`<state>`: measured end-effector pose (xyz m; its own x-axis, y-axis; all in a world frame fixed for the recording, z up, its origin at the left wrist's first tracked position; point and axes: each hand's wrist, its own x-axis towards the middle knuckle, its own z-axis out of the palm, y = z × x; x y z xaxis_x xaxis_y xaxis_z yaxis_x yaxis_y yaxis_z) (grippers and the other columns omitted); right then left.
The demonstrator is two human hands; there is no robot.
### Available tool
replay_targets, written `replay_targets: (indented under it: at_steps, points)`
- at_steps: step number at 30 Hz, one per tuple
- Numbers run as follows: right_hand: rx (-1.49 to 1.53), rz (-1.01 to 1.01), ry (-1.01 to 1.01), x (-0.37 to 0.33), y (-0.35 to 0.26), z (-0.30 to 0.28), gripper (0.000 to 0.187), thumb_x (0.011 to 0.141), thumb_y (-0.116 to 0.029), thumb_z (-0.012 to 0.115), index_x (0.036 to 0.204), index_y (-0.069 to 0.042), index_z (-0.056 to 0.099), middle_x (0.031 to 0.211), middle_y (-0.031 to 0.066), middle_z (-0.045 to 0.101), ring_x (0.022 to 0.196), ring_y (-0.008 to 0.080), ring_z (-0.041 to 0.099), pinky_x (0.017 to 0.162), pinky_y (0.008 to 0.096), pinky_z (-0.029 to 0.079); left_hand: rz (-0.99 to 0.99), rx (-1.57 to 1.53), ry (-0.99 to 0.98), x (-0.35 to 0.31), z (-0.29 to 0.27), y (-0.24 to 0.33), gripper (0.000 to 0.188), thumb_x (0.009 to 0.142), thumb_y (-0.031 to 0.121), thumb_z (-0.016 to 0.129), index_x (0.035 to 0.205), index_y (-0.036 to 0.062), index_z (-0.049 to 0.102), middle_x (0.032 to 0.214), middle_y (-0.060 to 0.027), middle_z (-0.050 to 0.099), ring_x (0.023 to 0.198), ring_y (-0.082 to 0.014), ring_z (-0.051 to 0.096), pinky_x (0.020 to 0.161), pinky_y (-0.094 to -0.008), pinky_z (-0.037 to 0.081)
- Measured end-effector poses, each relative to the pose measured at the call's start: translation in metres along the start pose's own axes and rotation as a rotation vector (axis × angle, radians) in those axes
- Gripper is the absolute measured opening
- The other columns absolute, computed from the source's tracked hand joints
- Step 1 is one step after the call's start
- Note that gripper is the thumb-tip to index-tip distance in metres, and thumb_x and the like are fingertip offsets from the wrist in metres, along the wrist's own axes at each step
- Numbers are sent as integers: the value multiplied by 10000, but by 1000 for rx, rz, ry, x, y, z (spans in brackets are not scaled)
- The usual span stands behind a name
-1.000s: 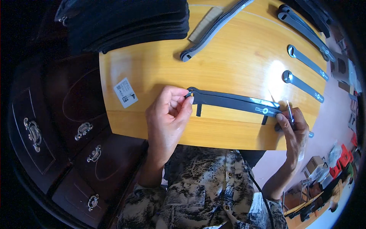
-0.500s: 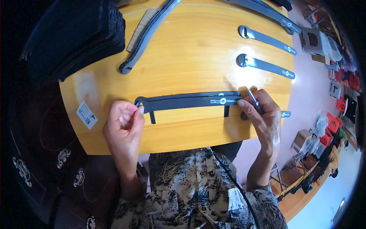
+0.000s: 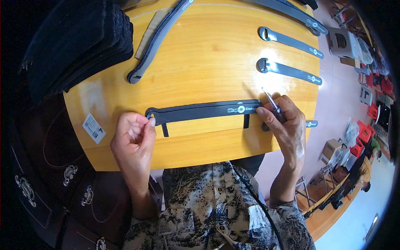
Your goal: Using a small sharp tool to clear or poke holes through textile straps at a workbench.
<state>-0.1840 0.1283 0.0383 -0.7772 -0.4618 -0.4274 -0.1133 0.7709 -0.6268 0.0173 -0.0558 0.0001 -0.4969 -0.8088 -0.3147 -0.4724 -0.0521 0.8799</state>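
Head view: since a second ago the whole scene has swung toward the left of the frame as the camera turned, while over the last half second almost nothing has shifted. I still see the left hand (image 3: 134, 137) and the right hand (image 3: 285, 127) at opposite ends of the layered strap (image 3: 200, 113), so I judge the work to be at a steady hold rather than further along. That strap lies across the middle of the frame, above the near part of the surface (image 3: 200, 146). The left grip is closed in a pinch on its looped end; the right grip is closed too, thumb over the other end, with a slim pointed tool (image 3: 271, 100) of shiny metal sticking up from it.

The strap looks flexible and matte, dark grey with pale print, straight-edged and rounded at the loop. Two short black strips, (image 3: 165, 130) and (image 3: 246, 121), show below it. At upper right, two single straps, (image 3: 291, 43) and (image 3: 291, 71), repeat the slotted round head. Upper left, the black stack (image 3: 79, 46) looks thick and fuzzy; the wooden surface is smooth enough to throw back a white glare.
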Motion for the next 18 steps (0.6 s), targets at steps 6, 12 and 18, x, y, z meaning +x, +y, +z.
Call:
replay_targets:
  at_steps: [6,12,18]
  points:
    - [-7,-3,7,0,-1,1,206,770,-153,738,767,16,620,670,63,490,562,150,463,515,307,373,-2,10,-13,0,-1,2,135,824,-65,629,838,15,522,677,42,512,581,-1,442,515,-166,363]
    - [-45,-10,13,0,-2,1,200,775,-147,731,762,16,616,670,64,491,561,147,465,515,306,375,1,19,-20,0,-1,3,132,825,-66,626,836,15,522,679,41,516,582,0,442,513,-167,361]
    - [-13,-16,20,-1,-3,4,198,780,-135,728,762,15,601,672,58,492,556,133,470,512,289,386,-25,-15,-5,0,-1,2,141,822,-72,625,840,20,520,680,50,500,586,4,437,516,-163,356]
